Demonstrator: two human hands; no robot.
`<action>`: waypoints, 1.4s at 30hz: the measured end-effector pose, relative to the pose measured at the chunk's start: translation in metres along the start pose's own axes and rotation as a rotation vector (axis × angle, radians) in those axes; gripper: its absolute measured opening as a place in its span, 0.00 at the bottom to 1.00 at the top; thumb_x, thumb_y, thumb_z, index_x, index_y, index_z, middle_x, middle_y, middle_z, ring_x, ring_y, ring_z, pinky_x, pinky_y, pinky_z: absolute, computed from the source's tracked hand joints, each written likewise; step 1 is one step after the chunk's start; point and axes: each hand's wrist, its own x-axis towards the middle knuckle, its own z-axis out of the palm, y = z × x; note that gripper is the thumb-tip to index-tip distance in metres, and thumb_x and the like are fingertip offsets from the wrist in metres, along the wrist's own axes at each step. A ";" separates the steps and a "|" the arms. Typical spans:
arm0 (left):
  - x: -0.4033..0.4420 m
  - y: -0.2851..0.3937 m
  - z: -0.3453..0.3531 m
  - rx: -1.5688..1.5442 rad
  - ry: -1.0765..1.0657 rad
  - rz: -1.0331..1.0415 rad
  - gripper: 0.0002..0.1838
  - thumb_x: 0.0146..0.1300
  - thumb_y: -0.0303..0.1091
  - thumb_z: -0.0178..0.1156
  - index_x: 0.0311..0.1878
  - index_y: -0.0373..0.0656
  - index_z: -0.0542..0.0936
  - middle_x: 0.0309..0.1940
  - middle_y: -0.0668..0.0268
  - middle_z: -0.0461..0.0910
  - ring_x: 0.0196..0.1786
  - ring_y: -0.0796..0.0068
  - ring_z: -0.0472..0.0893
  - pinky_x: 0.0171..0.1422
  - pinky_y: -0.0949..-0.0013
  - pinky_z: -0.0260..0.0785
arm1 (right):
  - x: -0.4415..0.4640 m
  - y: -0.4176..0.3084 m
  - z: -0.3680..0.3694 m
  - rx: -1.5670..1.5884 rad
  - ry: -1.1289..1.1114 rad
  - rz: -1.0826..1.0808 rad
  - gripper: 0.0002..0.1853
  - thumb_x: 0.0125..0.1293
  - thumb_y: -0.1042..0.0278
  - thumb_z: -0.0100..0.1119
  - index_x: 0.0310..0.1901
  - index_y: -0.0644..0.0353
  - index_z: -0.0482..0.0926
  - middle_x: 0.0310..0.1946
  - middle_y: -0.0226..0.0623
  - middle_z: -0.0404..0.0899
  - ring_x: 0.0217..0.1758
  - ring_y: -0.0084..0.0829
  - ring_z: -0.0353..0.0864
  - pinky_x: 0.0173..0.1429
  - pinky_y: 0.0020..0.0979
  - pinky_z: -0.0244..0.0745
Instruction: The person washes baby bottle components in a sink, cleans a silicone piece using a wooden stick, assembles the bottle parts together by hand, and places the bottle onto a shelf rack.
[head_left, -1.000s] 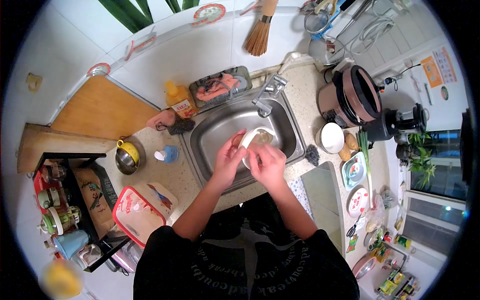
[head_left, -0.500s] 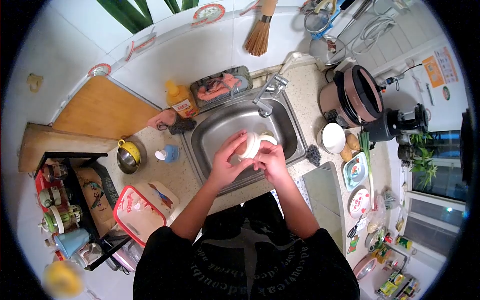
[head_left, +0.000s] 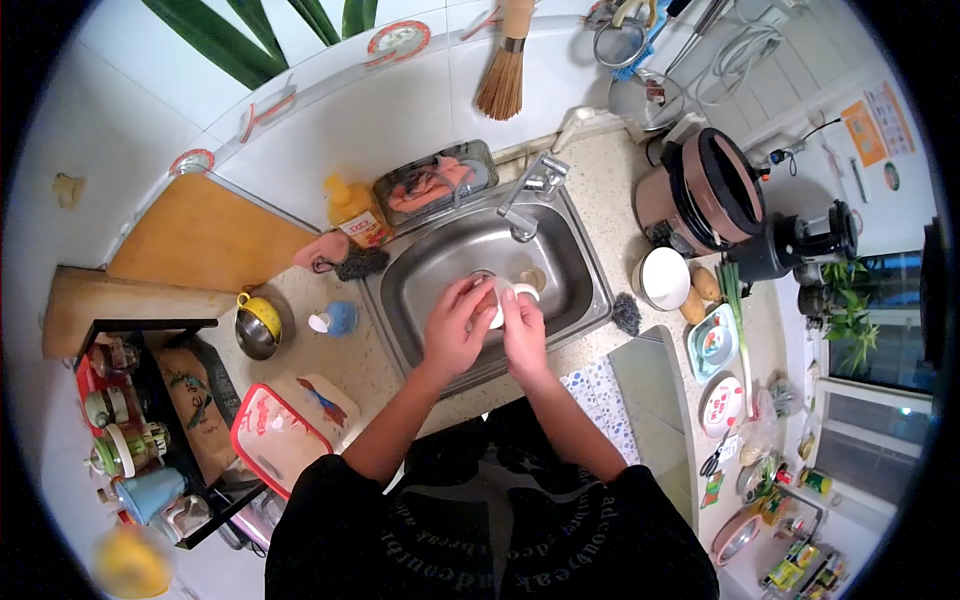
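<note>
Over the sink (head_left: 590, 255), my left hand (head_left: 455, 335) and my right hand (head_left: 524, 335) are close together. Between them is a small, white, rounded piece (head_left: 527, 291) with a curved handle; fingers cover most of it, so its exact kind cannot be told. My left fingers curl around its left side, while my right thumb and fingers press on its right side. Behind the hands, the faucet (head_left: 522, 222) points down into the steel basin.
A yellow soap bottle (head_left: 352, 215) and a wire basket with a pink cloth (head_left: 432, 185) stand behind the sink. To the right are a dark scrubber (head_left: 626, 314), a white bowl (head_left: 665, 279) and a rice cooker (head_left: 690, 195). A blue-and-white bottle (head_left: 340, 318) stands left.
My right hand has turned more upright, fingers now pointing away from me, and has shifted slightly left. The white piece has been rotated, and less of its ring and handle shows.
</note>
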 end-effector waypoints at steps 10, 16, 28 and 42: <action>-0.003 -0.011 0.022 -0.133 0.089 -0.115 0.15 0.69 0.32 0.62 0.57 0.42 0.83 0.54 0.56 0.80 0.52 0.61 0.84 0.54 0.65 0.77 | 0.014 0.017 -0.008 -0.098 0.139 0.056 0.18 0.79 0.58 0.52 0.41 0.66 0.81 0.34 0.31 0.82 0.36 0.19 0.78 0.40 0.26 0.74; 0.014 -0.020 0.015 0.030 0.026 -0.100 0.13 0.75 0.32 0.56 0.56 0.38 0.82 0.45 0.60 0.86 0.47 0.75 0.84 0.54 0.70 0.75 | 0.021 0.044 -0.010 0.098 0.274 0.080 0.16 0.79 0.60 0.52 0.42 0.65 0.81 0.35 0.33 0.83 0.38 0.22 0.80 0.44 0.28 0.76; 0.009 -0.063 0.026 -0.459 0.019 -0.345 0.22 0.76 0.37 0.56 0.68 0.40 0.68 0.56 0.62 0.79 0.55 0.73 0.80 0.56 0.67 0.76 | 0.039 0.046 -0.037 -0.021 0.048 0.129 0.18 0.79 0.56 0.52 0.50 0.64 0.82 0.40 0.28 0.84 0.40 0.18 0.78 0.47 0.24 0.73; 0.035 -0.084 -0.018 -0.609 0.145 -0.668 0.10 0.77 0.35 0.54 0.56 0.43 0.73 0.45 0.64 0.81 0.45 0.72 0.81 0.51 0.67 0.76 | 0.032 0.007 -0.041 -0.760 -0.328 0.072 0.20 0.75 0.53 0.58 0.57 0.61 0.77 0.37 0.39 0.82 0.39 0.26 0.80 0.44 0.31 0.75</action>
